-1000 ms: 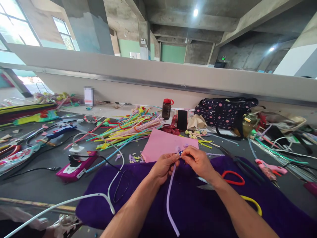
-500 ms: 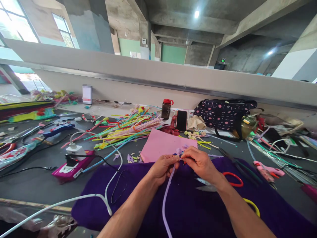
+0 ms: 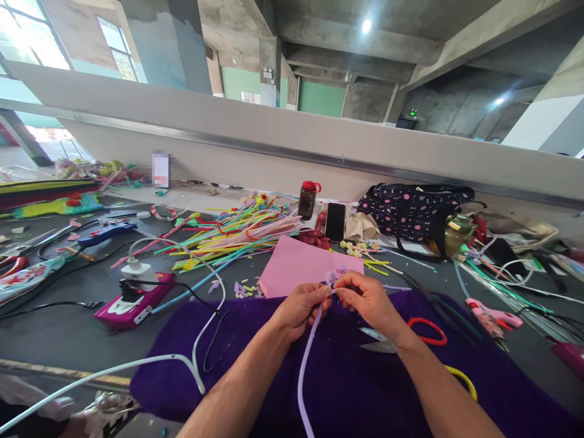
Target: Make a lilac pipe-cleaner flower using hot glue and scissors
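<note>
Lilac stem [image 3: 305, 365], slim, soft-looking, hangs in a curve over dark purple cloth [image 3: 365, 395] at the front edge of the worktop [image 3: 45, 347]. Left hand [image 3: 301, 309] grasps it between thumb and fingers; right hand [image 3: 367, 299] pinches its upper end, just beside. Flat pink sheet [image 3: 292, 267] behind; metal scissors [image 3: 378, 347] partly under right forearm [image 3: 433, 383]. Worktop dark grey, matte; pale partition [image 3: 274, 137] along back edge, concrete beams [image 3: 356, 55] above. Green lit sign [image 3: 413, 112], too small to read.

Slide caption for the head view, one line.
Left hand and right hand pinch a long, fuzzy lilac stem above dark purple cloth.
</note>
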Available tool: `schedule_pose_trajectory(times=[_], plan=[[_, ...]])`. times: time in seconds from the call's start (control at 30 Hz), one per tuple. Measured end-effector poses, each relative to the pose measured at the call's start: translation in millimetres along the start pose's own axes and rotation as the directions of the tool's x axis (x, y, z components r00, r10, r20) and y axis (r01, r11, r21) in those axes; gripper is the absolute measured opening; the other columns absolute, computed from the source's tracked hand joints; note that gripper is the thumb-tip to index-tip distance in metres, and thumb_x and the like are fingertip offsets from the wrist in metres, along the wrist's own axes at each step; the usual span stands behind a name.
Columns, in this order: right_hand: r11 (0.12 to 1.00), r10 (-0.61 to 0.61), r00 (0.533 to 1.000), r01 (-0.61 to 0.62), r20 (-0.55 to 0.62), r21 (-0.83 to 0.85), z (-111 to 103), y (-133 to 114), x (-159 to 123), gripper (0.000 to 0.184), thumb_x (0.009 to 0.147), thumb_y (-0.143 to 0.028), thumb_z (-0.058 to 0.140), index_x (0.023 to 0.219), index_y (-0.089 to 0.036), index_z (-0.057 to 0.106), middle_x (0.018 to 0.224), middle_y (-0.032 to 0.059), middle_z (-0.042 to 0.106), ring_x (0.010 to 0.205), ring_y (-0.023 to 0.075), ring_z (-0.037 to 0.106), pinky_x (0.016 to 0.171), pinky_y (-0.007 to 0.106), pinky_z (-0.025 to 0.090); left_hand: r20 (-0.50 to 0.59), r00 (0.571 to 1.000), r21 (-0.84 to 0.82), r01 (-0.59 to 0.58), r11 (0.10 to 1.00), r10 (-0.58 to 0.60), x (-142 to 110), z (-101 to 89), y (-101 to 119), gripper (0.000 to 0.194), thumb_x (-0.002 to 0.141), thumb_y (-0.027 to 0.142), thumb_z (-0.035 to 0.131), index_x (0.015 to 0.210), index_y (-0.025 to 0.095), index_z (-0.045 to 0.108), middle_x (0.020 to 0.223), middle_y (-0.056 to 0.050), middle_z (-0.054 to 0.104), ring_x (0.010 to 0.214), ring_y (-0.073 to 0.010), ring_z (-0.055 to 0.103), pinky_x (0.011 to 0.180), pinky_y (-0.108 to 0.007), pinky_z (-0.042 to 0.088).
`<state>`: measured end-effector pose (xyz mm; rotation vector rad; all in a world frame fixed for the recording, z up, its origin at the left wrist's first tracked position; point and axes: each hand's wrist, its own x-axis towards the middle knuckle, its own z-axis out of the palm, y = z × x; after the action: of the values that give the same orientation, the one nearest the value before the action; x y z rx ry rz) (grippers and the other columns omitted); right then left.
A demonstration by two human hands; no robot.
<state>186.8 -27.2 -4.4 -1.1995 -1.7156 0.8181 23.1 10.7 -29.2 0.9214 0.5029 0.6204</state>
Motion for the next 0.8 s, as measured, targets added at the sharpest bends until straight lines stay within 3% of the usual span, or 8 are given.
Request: schedule_pose_trajectory(times=[0.13,0.27,0.4,0.5,0.8], plan=[[0.988,0.092,0.996,-0.092,0.001,0.128,-2.4,1.4,1.8,0.012,0.077,-0.027,0.059,0.075,-0.016,0.058,0.058,-0.0042,0.051,0.048,0.0074,0.046,0.045,0.019,0.037,-0.003,1.000,0.028,-0.006,1.000,0.006,-0.6,1.2,1.1,0.028,0.076,0.037,0.057,0.064,0.012,0.050,0.048,0.005,0.042,0.033,-0.0007,0.026,0.033,-0.018,0.012],[0.938,0.171,0.981,-0.192,0.096,0.287,-3.7,5.1,1.8,0.013,0.077,-0.029,0.059,0.075,-0.016,0.057,0.050,-0.0053,0.048,0.042,0.0067,0.042,0.040,0.018,0.033,-0.014,1.000,0.046,-0.019,0.999,0.019,-0.5,1.8,1.8,0.028,0.076,0.036,0.057,0.065,0.012,0.051,0.049,0.005,0.043,0.033,-0.0006,0.027,0.033,-0.018,0.011],[0.830,0.180,0.965,-0.253,0.191,0.498,0.5,9.6,0.9,0.015,0.076,-0.029,0.061,0.074,-0.015,0.056,0.047,-0.0056,0.046,0.039,0.0051,0.036,0.038,0.016,0.026,-0.001,0.999,0.046,-0.040,0.998,0.040,-0.6,1.3,0.9,0.027,0.076,0.037,0.057,0.068,0.012,0.052,0.050,0.005,0.044,0.034,-0.0009,0.028,0.033,-0.018,0.012],[0.730,0.186,0.962,-0.271,0.199,0.627,6.3,13.7,1.3,0.018,0.073,-0.030,0.065,0.072,-0.014,0.055,0.051,-0.0052,0.045,0.039,0.0036,0.034,0.036,0.016,0.019,-0.006,0.998,0.026,-0.059,0.998,0.060,-0.7,1.2,0.5,0.025,0.075,0.037,0.059,0.069,0.013,0.051,0.051,0.005,0.045,0.034,-0.0010,0.028,0.033,-0.018,0.013],[0.714,0.198,0.973,-0.225,0.116,0.663,18.2,17.2,4.4,0.028,0.070,-0.039,0.067,0.069,-0.015,0.054,0.053,-0.0057,0.041,0.039,0.0032,0.031,0.038,0.019,0.017,-0.051,0.987,0.085,-0.147,0.985,0.152,-1.8,5.8,1.6,0.027,0.076,0.037,0.057,0.064,0.014,0.049,0.050,0.005,0.047,0.034,-0.0012,0.030,0.032,-0.017,0.015]])
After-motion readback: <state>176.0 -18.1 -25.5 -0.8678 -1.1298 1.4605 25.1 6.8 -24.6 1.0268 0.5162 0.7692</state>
